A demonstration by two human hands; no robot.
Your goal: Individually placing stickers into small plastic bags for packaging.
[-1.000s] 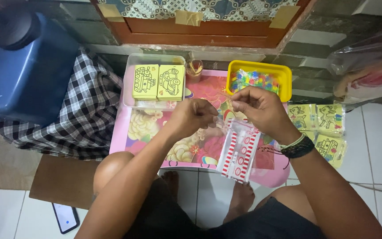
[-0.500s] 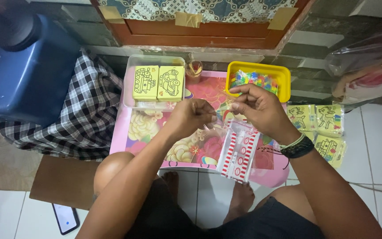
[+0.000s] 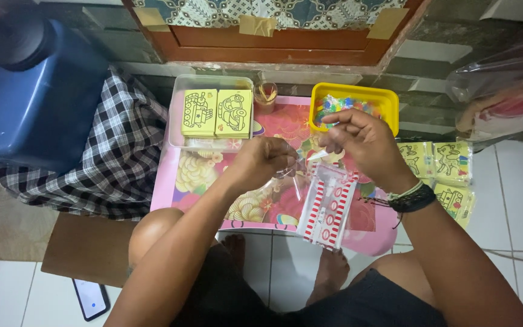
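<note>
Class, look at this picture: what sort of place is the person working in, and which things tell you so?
Probably a home floor used for small craft packing. The person sits on white floor tiles at a low pink table, beside a yellow tub of coloured bits and yellow picture cards.

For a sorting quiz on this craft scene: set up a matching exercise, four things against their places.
Things:
1. yellow tub
2. clear tray
3. phone
4. striped packet

Places:
A. on the floor tiles, near the left knee
B. far left of the pink table, holding yellow cards
C. near table edge, under the hands
D. far right of the table, holding coloured bits

Pairs: 1-D, 2-B, 3-A, 4-C
</note>
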